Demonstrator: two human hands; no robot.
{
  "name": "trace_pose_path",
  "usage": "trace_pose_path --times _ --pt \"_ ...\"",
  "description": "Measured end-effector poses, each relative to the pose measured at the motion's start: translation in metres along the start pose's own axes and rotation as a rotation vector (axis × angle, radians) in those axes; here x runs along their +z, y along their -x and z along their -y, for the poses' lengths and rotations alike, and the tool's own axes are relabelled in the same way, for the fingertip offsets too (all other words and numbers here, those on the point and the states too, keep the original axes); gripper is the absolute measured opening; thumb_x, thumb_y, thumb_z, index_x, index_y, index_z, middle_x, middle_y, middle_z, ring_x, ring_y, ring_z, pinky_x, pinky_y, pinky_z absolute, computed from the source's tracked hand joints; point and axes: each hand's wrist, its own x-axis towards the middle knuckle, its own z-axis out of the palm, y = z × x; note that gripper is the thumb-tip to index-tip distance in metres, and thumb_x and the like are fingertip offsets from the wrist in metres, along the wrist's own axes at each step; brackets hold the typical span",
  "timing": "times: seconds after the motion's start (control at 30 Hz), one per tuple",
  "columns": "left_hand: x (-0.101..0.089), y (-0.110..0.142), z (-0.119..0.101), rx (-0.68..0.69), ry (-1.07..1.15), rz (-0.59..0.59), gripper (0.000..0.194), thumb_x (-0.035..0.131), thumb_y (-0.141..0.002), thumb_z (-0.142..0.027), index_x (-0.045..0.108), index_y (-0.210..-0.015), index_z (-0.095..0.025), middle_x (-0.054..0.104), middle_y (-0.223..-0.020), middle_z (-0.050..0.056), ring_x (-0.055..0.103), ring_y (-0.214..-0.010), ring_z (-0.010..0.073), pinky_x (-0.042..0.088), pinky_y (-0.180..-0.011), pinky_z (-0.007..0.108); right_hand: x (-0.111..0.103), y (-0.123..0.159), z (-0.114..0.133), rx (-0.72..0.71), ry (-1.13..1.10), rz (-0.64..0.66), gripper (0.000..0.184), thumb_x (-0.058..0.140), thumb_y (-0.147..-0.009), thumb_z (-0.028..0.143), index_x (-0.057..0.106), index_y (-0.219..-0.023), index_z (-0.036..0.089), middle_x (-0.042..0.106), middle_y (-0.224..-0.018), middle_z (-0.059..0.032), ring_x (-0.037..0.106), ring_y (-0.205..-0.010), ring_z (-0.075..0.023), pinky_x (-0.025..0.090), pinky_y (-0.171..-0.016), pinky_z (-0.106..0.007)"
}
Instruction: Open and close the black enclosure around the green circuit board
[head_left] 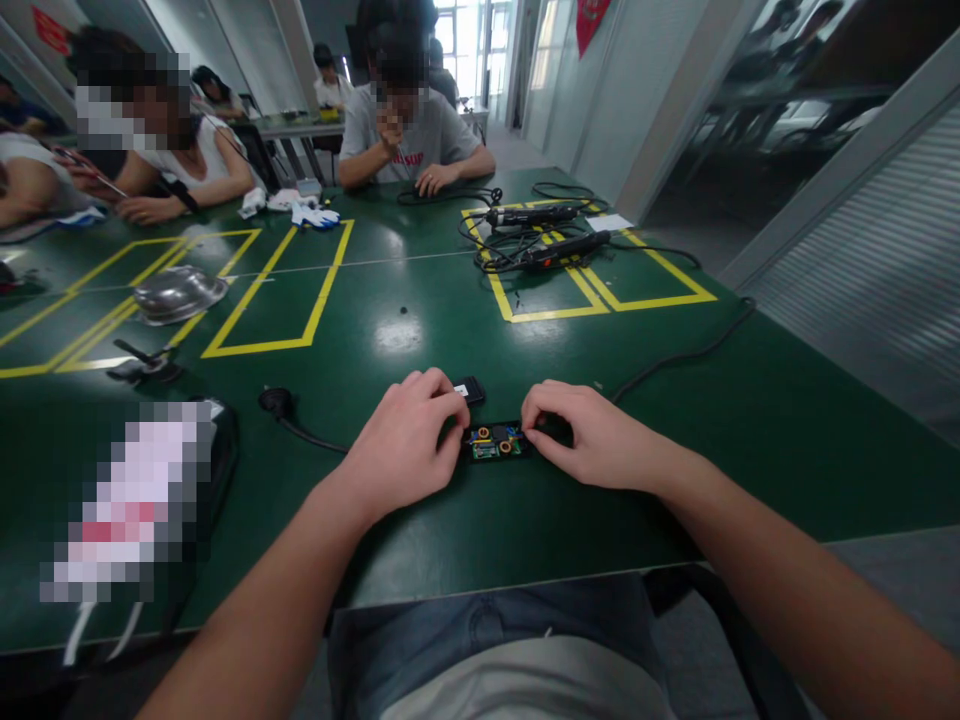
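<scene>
In front of me on the green table lies an opened power adapter (496,448), its circuit board with copper coils showing in a black case half. My left hand (416,435) pinches its left end, partly covering it. At the right end, the thumb and fingers of my right hand (592,430) are closed on the edge, where small wires meet the case. Just behind the adapter rests a black cover (471,390) with a white label, partly hidden by my left fingers. A power plug (276,402) lies left of my left hand, its cord running under that hand.
Black corded screwdrivers (555,235) with tangled cables lie at the back right. A metal bowl (178,293), a dark stand-like object (146,362) and a blurred-out bag-like item (135,500) are on the left. Across the table sits a person (412,130); gloves (315,215) lie nearby.
</scene>
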Motion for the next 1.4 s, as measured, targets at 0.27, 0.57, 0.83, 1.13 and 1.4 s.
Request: trace_pose_path --times 0.27,0.57,0.83,1.13,1.4 --pt "0.013 -0.010 0.009 -0.231 -0.023 -0.028 0.038 0.072 -0.101 -0.023 0.073 -0.138 -0.020 0.077 -0.135 0.012 0.068 -0.123 0.0361 0.056 -0.109 0.058 0.001 0.000 0.001 0.035 -0.034 -0.008 0.010 0.064 -0.093 0.013 0.065 -0.094 0.023 0.069 -0.086 -0.0025 0.065 -0.077 -0.0192 0.052 -0.073 -0.032" --pt "0.007 -0.003 0.003 0.047 0.182 -0.195 0.033 0.072 -0.097 -0.027 0.076 -0.129 -0.019 0.081 -0.121 0.009 0.070 -0.111 0.0283 0.059 -0.102 0.048 0.009 0.003 0.001 0.118 -0.090 -0.032 0.081 0.089 -0.083 0.027 0.050 -0.153 0.022 0.069 -0.114 -0.0070 0.067 -0.088 -0.0223 0.061 -0.083 -0.038" --pt "0.011 -0.003 -0.003 0.194 0.201 0.028 0.033 0.076 -0.098 -0.026 0.077 -0.131 -0.020 0.080 -0.120 0.009 0.069 -0.112 0.0281 0.057 -0.103 0.045 0.005 0.000 0.001 0.058 -0.095 0.014 0.021 0.084 -0.091 0.024 0.071 -0.107 0.023 0.070 -0.103 -0.0039 0.067 -0.085 -0.0197 0.057 -0.077 -0.033" --pt "0.008 -0.001 -0.004 0.158 0.188 0.075 0.033 0.077 -0.098 -0.026 0.077 -0.129 -0.017 0.076 -0.114 0.009 0.067 -0.109 0.0287 0.057 -0.098 0.045 0.006 -0.001 0.003 0.079 -0.104 0.025 0.022 0.088 -0.090 0.023 0.073 -0.105 0.021 0.071 -0.099 -0.0029 0.067 -0.084 -0.0193 0.054 -0.074 -0.031" --pt "0.010 -0.001 -0.002 0.126 0.188 0.084 0.031 0.078 -0.097 -0.025 0.076 -0.128 -0.022 0.076 -0.115 0.008 0.068 -0.111 0.0282 0.058 -0.099 0.045 0.007 -0.002 0.004 0.085 -0.117 0.026 0.021 0.088 -0.090 0.022 0.073 -0.104 0.022 0.072 -0.101 -0.0036 0.067 -0.084 -0.0195 0.054 -0.074 -0.031"
